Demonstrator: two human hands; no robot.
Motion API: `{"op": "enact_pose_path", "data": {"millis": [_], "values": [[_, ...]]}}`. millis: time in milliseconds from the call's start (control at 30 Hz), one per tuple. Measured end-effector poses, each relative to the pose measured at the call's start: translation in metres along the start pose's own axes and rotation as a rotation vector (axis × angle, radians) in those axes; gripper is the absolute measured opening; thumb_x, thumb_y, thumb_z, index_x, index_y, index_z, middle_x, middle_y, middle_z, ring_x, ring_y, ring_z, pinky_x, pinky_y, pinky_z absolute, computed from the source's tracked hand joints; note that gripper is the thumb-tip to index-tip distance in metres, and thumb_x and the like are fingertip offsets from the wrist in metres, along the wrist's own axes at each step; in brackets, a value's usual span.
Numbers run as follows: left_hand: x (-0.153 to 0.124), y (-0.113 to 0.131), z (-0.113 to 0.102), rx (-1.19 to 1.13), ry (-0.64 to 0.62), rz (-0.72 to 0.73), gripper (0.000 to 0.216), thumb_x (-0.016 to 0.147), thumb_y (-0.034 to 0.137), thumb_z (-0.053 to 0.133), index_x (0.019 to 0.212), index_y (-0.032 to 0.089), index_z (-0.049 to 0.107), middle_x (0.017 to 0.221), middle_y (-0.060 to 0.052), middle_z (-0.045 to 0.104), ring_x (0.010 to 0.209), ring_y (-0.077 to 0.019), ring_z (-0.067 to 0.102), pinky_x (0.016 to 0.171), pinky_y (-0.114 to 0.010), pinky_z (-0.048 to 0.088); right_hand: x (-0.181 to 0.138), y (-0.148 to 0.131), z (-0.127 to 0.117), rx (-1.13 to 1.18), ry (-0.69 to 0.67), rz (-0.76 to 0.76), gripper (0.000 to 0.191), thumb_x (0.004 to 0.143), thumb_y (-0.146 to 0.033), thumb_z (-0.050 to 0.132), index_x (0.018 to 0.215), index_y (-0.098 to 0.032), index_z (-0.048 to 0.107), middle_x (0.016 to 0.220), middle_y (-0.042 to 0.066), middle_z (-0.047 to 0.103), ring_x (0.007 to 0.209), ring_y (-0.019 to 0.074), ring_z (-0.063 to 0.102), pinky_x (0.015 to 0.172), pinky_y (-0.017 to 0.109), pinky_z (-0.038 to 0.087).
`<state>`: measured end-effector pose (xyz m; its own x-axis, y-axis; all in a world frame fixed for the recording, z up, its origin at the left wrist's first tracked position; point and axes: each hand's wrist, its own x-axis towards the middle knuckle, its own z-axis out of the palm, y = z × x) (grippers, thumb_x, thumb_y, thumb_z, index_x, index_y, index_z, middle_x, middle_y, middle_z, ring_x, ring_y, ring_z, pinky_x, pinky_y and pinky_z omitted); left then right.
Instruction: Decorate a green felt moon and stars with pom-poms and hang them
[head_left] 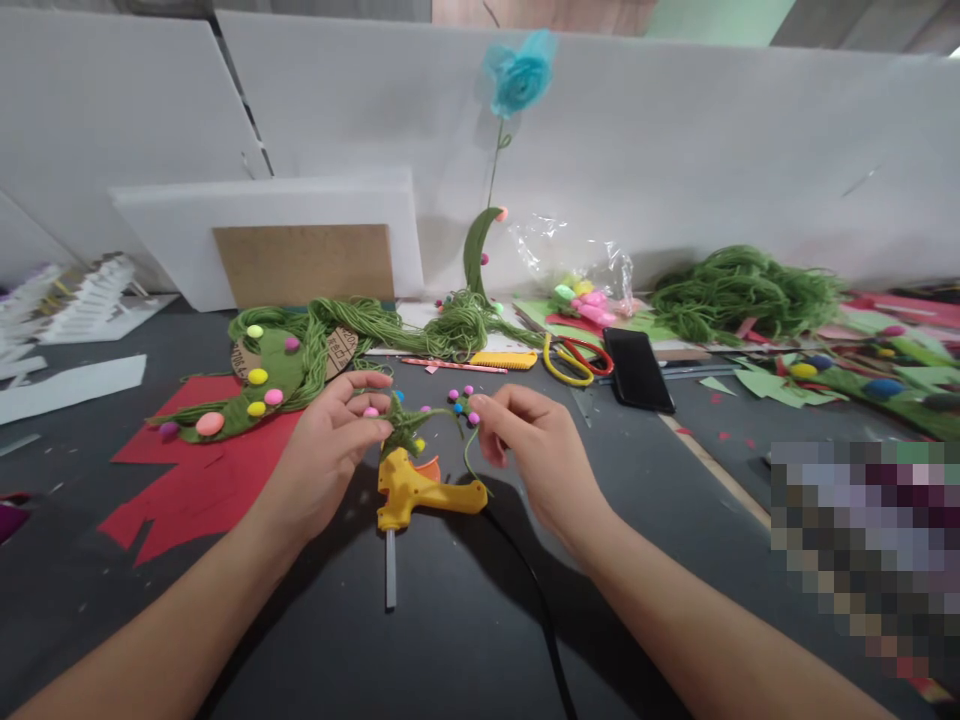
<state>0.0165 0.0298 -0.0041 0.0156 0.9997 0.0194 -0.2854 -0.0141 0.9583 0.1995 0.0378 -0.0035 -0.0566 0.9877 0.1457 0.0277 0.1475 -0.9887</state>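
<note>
My left hand [341,430] pinches a green yarn-wrapped star [405,424] between thumb and fingers, with small pink, blue and yellow pom-poms around it. A thin end of green yarn reaches from the star toward the right. My right hand [540,440] is closed, thumb against forefinger, at a small green piece with purple and blue pom-poms [459,407]. Below those fingertips hangs a green yarn strand [468,455]. A yellow glue gun [431,494] lies under the star between both hands, a clear glue stick [390,570] protruding toward me.
Red felt [217,490] and a pom-pom-decorated green crescent [262,400] lie left. Behind are yarn [465,325], a yellow comb [506,360], scissors [574,358], a phone [639,370] and a blue flower [521,78] on a stem. The glue gun's black cable [536,590] runs toward me.
</note>
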Motion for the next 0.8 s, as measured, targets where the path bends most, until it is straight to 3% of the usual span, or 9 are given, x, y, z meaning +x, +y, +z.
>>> {"op": "enact_pose_path", "data": {"millis": [33, 100, 233, 400, 567, 800], "values": [[0.0, 0.0, 0.0, 0.005, -0.003, 0.004, 0.034, 0.062, 0.008, 0.062, 0.094, 0.019, 0.057, 0.075, 0.004, 0.056, 0.069, -0.0082, 0.049, 0.064, -0.019, 0.038, 0.0, 0.0, 0.0, 0.015, 0.029, -0.041, 0.016, 0.071, -0.024, 0.065, 0.066, -0.019, 0.05, 0.058, -0.006, 0.051, 0.052, 0.0083, 0.044, 0.053, 0.023, 0.036], [0.0, -0.001, 0.0, 0.026, -0.01, 0.015, 0.035, 0.062, 0.007, 0.061, 0.095, 0.019, 0.057, 0.074, 0.004, 0.056, 0.069, -0.0087, 0.049, 0.064, -0.019, 0.037, 0.0, -0.001, -0.001, 0.023, 0.025, -0.091, 0.019, 0.067, -0.019, 0.066, 0.082, -0.021, 0.055, 0.079, -0.003, 0.059, 0.069, 0.0106, 0.052, 0.066, 0.025, 0.041], [-0.002, -0.003, -0.001, 0.093, -0.035, 0.06, 0.037, 0.064, 0.005, 0.061, 0.097, 0.021, 0.056, 0.074, 0.005, 0.056, 0.068, -0.0085, 0.049, 0.062, -0.019, 0.037, -0.004, -0.008, 0.0, -0.044, -0.12, -0.044, 0.011, 0.076, -0.029, 0.058, 0.081, -0.02, 0.063, 0.089, 0.002, 0.063, 0.088, 0.0164, 0.055, 0.081, 0.031, 0.041], [-0.005, -0.003, -0.001, 0.157, -0.068, 0.111, 0.037, 0.066, 0.006, 0.06, 0.099, 0.023, 0.054, 0.074, 0.005, 0.055, 0.068, -0.0093, 0.051, 0.061, -0.021, 0.038, -0.008, -0.015, 0.002, -0.054, -0.207, 0.041, 0.012, 0.072, -0.029, 0.061, 0.079, -0.019, 0.063, 0.076, 0.0, 0.06, 0.074, 0.0148, 0.055, 0.069, 0.029, 0.042], [-0.007, -0.002, 0.001, 0.166, -0.073, 0.107, 0.038, 0.064, 0.008, 0.061, 0.099, 0.022, 0.054, 0.073, 0.004, 0.056, 0.064, -0.0104, 0.051, 0.059, -0.023, 0.039, -0.007, -0.015, 0.002, -0.138, -0.157, 0.0, 0.006, 0.069, -0.024, 0.061, 0.071, -0.019, 0.06, 0.07, -0.002, 0.056, 0.071, 0.0134, 0.05, 0.067, 0.028, 0.038], [0.001, -0.001, -0.003, 0.126, 0.02, 0.016, 0.039, 0.061, 0.008, 0.062, 0.097, 0.02, 0.056, 0.076, 0.004, 0.055, 0.067, -0.0085, 0.048, 0.061, -0.02, 0.035, -0.003, -0.011, -0.001, 0.166, -0.148, 0.132, 0.012, 0.071, -0.024, 0.06, 0.082, -0.02, 0.058, 0.056, -0.007, 0.048, 0.049, 0.0088, 0.046, 0.056, 0.026, 0.038]]}}
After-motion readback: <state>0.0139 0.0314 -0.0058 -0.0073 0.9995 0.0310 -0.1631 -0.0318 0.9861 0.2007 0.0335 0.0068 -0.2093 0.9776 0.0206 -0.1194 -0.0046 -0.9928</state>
